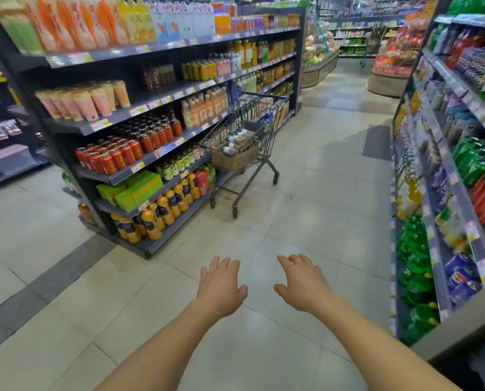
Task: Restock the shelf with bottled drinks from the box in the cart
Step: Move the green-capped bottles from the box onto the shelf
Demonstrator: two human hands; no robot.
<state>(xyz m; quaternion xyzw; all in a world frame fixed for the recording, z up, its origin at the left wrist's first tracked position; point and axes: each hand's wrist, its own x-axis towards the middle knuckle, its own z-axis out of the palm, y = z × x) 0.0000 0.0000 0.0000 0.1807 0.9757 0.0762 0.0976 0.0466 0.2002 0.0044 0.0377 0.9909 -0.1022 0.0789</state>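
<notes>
Pale tiled aisle floor [306,198] carried the cart [263,119], box [232,160] of bottled drinks [237,139] inside, at 12 o'clock beside the shelf [139,165]; left hand [221,286] and right hand [303,283] hovered at 6 o'clock, fingers spread, empty.

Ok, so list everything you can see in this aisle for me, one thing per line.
left shelving: one run, dark grey, stocked with drinks.
cart: one, grey wire, in the aisle beside the left shelving.
box: one, brown, inside the cart.
bottles: several, pale with white caps, in the box.
red cans: many, red, middle of the left shelving.
orange bottles: many, orange with dark labels, bottom left shelf.
green cartons: several, green, shelf above the orange bottles.
right shelving: one run, grey, right side.
green bottles: many, green, low on the right shelving.
left hand: one, open and empty, over the floor.
right hand: one, open and empty, over the floor.
</notes>
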